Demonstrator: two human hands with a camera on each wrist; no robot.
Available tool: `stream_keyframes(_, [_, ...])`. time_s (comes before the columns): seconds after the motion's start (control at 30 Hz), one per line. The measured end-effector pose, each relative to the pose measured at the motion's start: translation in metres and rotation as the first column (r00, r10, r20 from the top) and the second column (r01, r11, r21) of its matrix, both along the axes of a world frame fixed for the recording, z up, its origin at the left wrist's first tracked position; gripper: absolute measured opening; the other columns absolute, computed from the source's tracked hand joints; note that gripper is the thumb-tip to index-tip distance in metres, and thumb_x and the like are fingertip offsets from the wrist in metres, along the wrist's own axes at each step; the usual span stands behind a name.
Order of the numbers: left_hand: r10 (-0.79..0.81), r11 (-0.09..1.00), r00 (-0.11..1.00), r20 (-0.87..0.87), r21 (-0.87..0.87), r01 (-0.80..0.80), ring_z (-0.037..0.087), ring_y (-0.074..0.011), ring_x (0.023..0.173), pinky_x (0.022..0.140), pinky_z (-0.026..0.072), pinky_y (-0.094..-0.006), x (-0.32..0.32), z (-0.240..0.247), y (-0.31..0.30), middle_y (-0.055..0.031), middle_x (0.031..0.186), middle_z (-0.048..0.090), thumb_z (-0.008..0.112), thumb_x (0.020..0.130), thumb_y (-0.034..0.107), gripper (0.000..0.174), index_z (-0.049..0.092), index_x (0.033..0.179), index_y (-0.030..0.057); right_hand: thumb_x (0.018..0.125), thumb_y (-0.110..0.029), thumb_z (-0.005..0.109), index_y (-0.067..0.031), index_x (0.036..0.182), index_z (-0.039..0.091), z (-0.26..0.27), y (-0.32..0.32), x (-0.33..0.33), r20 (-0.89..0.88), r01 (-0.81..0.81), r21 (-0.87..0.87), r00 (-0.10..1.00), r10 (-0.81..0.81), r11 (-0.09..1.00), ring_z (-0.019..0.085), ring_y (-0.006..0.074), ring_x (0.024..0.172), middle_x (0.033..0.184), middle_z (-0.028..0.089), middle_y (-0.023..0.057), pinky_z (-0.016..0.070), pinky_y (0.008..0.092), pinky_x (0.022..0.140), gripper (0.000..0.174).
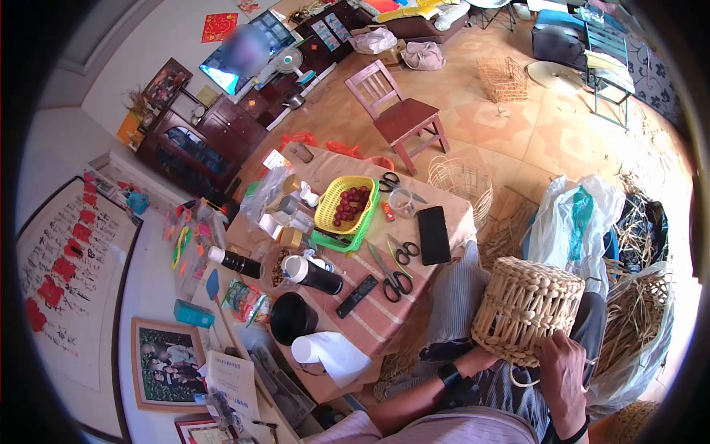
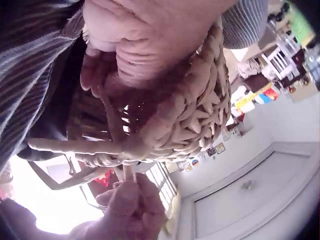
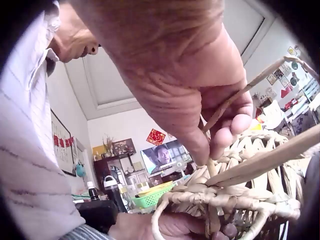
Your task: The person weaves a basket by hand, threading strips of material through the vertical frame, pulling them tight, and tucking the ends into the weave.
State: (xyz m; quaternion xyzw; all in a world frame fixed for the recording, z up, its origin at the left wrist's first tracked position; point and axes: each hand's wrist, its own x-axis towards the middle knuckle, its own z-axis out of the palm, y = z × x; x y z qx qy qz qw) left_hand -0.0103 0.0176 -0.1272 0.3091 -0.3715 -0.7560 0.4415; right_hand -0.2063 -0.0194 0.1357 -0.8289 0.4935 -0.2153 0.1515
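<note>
A round woven straw basket (image 1: pixel 526 307) lies tilted over the person's lap, its braided rim toward the body. The right hand (image 1: pixel 563 370) pinches a straw strand at the rim; in the right wrist view the right hand (image 3: pixel 185 95) has thumb and fingertips closed on that strand (image 3: pixel 227 107). The left hand (image 1: pixel 477 360) is mostly hidden beneath the basket in the head view. In the left wrist view the left hand (image 2: pixel 145 40) curls over the basket (image 2: pixel 192 115), with the right hand (image 2: pixel 132 207) across from it. Loose strands (image 2: pixel 75 146) stick out from the rim.
Left of the lap stands a table (image 1: pixel 355 288) holding scissors (image 1: pixel 397 285), a phone (image 1: pixel 434 235), a remote, bottles and a fruit basket (image 1: pixel 347 203). Plastic bags (image 1: pixel 584 222) with straw are at the right. A wooden chair (image 1: pixel 405 118) stands beyond the table.
</note>
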Motion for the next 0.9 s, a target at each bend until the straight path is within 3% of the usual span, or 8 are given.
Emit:
stream_keyframes(0.07, [-0.102, 0.992, 0.963, 0.249, -0.052, 0.118, 0.05, -0.0204, 0.145, 0.124, 0.0414, -0.0376, 0.008, 0.041, -0.008, -0.0083, 0.162, 0.051, 0.062, 0.111, 0.017, 0.049, 0.05, 0.155, 0.0025, 0.08, -0.011, 0.077, -0.0043, 0.09, 0.069, 0.001, 0.0, 0.0, 0.023, -0.004, 0.006, 1.0, 0.004, 1.0, 0.065, 0.0351, 0.073, 0.077, 0.057, 0.0127, 0.0506, 0.047, 0.067, 0.014])
stream_keyframes(0.13, [-0.163, 0.986, 0.929, 0.332, 0.02, 0.166, 0.048, -0.0203, 0.146, 0.124, 0.0406, -0.0377, 0.014, 0.094, -0.01, -0.0084, 0.163, 0.05, 0.063, 0.11, 0.02, 0.05, 0.05, 0.155, 0.0023, 0.08, -0.01, 0.077, -0.004, 0.09, 0.069, 0.005, 0.0, -0.002, 0.034, -0.007, 0.016, 0.999, 0.006, 1.0, 0.065, 0.0352, 0.073, 0.078, 0.057, 0.0129, 0.0505, 0.0472, 0.067, 0.014])
stream_keyframes(0.2, [-0.151, 0.989, 0.941, 0.303, 0.048, 0.143, 0.049, -0.0197, 0.146, 0.124, 0.0402, -0.0376, 0.012, 0.082, -0.008, -0.0081, 0.163, 0.05, 0.064, 0.11, 0.025, 0.053, 0.05, 0.156, 0.0037, 0.08, -0.01, 0.076, -0.0037, 0.09, 0.069, 0.014, 0.0, -0.004, 0.033, -0.01, 0.022, 0.999, 0.01, 1.0, 0.065, 0.0352, 0.074, 0.078, 0.058, 0.0131, 0.0504, 0.0472, 0.067, 0.013])
stream_keyframes(0.27, [-0.082, 0.996, 0.967, 0.24, -0.009, 0.087, 0.049, -0.0192, 0.145, 0.125, 0.0399, -0.0374, 0.003, 0.008, 0.0, -0.0076, 0.161, 0.052, 0.064, 0.11, 0.031, 0.055, 0.049, 0.157, 0.0062, 0.079, -0.008, 0.076, -0.0044, 0.091, 0.067, 0.027, 0.001, -0.005, 0.008, 0.001, 0.018, 1.0, -0.001, 1.0, 0.065, 0.0349, 0.074, 0.079, 0.056, 0.0125, 0.0497, 0.0476, 0.067, 0.015])
stream_keyframes(0.57, [-0.032, 0.996, 0.917, 0.398, -0.062, 0.062, 0.047, -0.0195, 0.147, 0.126, 0.0374, -0.0382, 0.009, 0.037, -0.003, -0.0075, 0.163, 0.05, 0.063, 0.111, 0.035, 0.057, 0.048, 0.158, 0.0071, 0.08, -0.008, 0.075, -0.0033, 0.086, 0.067, 0.017, -0.003, -0.003, -0.06, -0.005, 0.025, 0.998, 0.007, 1.0, 0.065, 0.0349, 0.073, 0.077, 0.057, 0.0131, 0.0503, 0.047, 0.068, 0.011])
stream_keyframes(0.77, [-0.065, 0.998, 0.987, 0.15, 0.006, 0.065, 0.046, -0.0197, 0.147, 0.126, 0.0396, -0.0385, 0.006, 0.03, -0.003, -0.0076, 0.166, 0.046, 0.062, 0.111, 0.027, 0.053, 0.048, 0.158, 0.0055, 0.078, -0.007, 0.078, -0.0032, 0.084, 0.067, 0.01, -0.004, 0.001, -0.021, 0.004, 0.006, 1.0, -0.004, 1.0, 0.066, 0.0352, 0.073, 0.077, 0.058, 0.0131, 0.0512, 0.047, 0.068, 0.014])
stream_keyframes(0.83, [-0.1, 0.977, 0.872, 0.48, -0.12, 0.178, 0.047, -0.0192, 0.147, 0.125, 0.0394, -0.038, 0.017, 0.078, -0.009, -0.0074, 0.164, 0.049, 0.062, 0.111, 0.028, 0.052, 0.05, 0.157, 0.0062, 0.077, -0.007, 0.078, -0.0032, 0.084, 0.067, 0.011, -0.005, 0.002, -0.005, -0.002, 0.009, 1.0, 0.002, 1.0, 0.066, 0.0351, 0.073, 0.077, 0.058, 0.0131, 0.0514, 0.0469, 0.067, 0.014])
stream_keyframes(0.9, [-0.102, 0.963, 0.827, 0.553, -0.155, 0.222, 0.047, -0.0195, 0.147, 0.126, 0.0384, -0.0381, 0.02, 0.092, -0.009, -0.0075, 0.163, 0.05, 0.061, 0.112, 0.029, 0.051, 0.051, 0.156, 0.0066, 0.077, -0.007, 0.078, -0.0033, 0.083, 0.067, 0.01, -0.005, 0.004, -0.018, 0.004, 0.01, 1.0, -0.004, 1.0, 0.066, 0.0351, 0.072, 0.077, 0.059, 0.0132, 0.0515, 0.047, 0.067, 0.013])
